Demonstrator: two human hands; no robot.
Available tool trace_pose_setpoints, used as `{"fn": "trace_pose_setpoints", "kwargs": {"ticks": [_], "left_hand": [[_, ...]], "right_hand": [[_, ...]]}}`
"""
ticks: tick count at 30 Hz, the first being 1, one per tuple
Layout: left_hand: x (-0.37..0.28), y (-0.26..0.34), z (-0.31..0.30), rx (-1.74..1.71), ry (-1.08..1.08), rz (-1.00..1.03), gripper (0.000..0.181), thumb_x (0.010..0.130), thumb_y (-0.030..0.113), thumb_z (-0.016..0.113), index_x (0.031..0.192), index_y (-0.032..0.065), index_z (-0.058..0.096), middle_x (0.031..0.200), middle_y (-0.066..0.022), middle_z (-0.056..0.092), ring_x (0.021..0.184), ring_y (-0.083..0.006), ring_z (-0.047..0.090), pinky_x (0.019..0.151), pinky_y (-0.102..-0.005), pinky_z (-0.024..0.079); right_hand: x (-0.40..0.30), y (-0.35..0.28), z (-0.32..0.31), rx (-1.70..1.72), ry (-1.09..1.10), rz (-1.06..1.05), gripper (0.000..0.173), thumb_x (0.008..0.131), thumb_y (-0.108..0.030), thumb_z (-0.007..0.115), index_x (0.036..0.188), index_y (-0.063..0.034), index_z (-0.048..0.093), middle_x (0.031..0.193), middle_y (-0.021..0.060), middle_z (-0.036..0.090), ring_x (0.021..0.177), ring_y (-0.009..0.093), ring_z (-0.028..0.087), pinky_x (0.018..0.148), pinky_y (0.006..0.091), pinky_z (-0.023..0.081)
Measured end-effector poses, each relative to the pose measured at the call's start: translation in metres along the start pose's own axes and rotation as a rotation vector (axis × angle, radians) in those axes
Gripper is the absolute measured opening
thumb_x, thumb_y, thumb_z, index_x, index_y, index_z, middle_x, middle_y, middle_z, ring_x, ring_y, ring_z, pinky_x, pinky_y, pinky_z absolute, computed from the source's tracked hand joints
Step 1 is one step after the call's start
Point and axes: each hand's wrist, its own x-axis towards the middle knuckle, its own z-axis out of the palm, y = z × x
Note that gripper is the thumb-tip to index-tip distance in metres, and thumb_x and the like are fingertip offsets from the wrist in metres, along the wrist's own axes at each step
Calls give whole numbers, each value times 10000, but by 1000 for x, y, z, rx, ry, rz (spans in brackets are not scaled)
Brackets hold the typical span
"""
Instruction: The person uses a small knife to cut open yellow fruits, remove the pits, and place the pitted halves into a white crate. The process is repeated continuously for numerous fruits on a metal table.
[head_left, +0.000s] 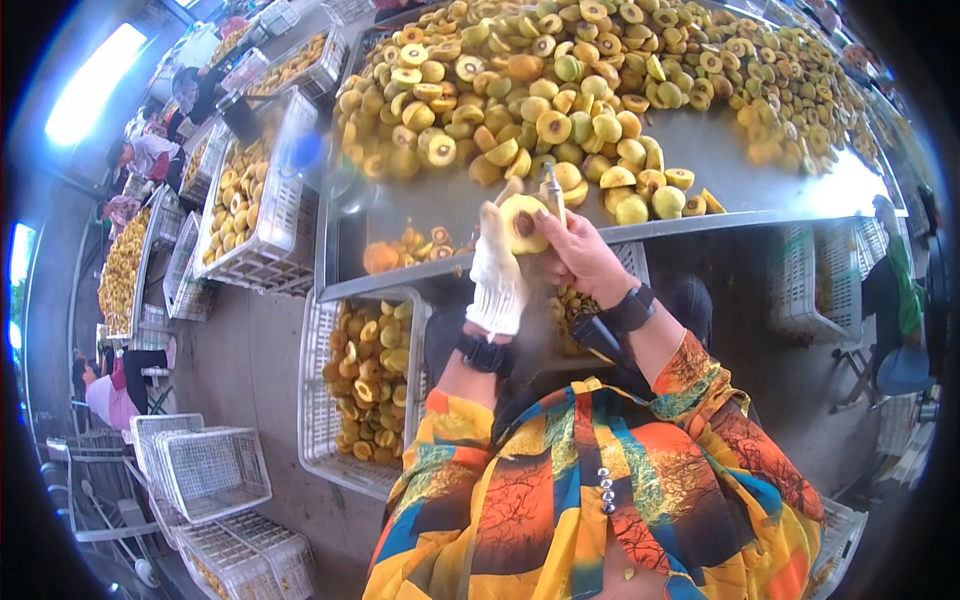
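Note:
My left hand, in a white knit glove, holds a halved yellow fruit with its cut face and brown pit towards me. My bare right hand has fingertips at the pit's edge and grips a slim tool with a metal end, whose exact kind I cannot tell. Both hands are above the near edge of a metal table. Behind them lies a large heap of halved fruit. A small group of pieces lies at the table's near left corner.
A white plastic crate of fruit halves stands below the table on the left. Another filled crate stands beyond it. Stacked crates are at lower left. People sit at the far left; a person in green is at the right.

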Motion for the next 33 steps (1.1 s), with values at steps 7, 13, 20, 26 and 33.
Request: {"fn": "trace_pose_setpoints", "kwargs": {"ticks": [7, 13, 20, 26, 33], "left_hand": [[-21, 1, -12, -88, 247, -64, 464, 912, 430, 528, 1153, 34, 541, 940, -90, 611, 832, -196, 598, 725, -331, 494], [-21, -9, -27, -71, 177, -22, 487, 909, 420, 535, 1185, 20, 517, 906, -124, 616, 798, -212, 607, 679, -310, 509], [-22, -16, -34, 53, 84, 30, 502, 909, 376, 543, 1234, -2, 475, 936, -150, 609, 810, -211, 601, 727, -329, 514], [-28, -24, -36, 24, 114, 58, 445, 910, 341, 524, 1171, -19, 516, 950, -151, 606, 814, -233, 605, 731, -323, 510], [-36, -6, -46, -93, 88, -278, 431, 909, 344, 488, 1095, -39, 553, 871, -165, 625, 742, -266, 617, 674, -338, 523]], "right_hand": [[-36, 20, 0, -934, 297, -399, 340, 949, -311, 492, 897, 21, 444, 663, 261, 533, 670, 459, 553, 547, 448, 433], [-57, 36, 16, -988, 145, -360, 324, 958, -296, 462, 855, 8, 421, 613, 260, 535, 619, 449, 559, 520, 494, 420], [-62, 46, 22, -1036, 171, -299, 315, 963, -280, 442, 869, 18, 404, 615, 273, 546, 627, 464, 558, 540, 505, 430], [-71, 46, 32, -993, 129, -251, 329, 964, -267, 433, 849, 38, 398, 625, 284, 548, 624, 462, 562, 551, 504, 440], [-74, 47, 25, -1075, -14, -263, 278, 956, -234, 449, 861, 19, 387, 618, 265, 529, 620, 455, 542, 536, 494, 413]]}}
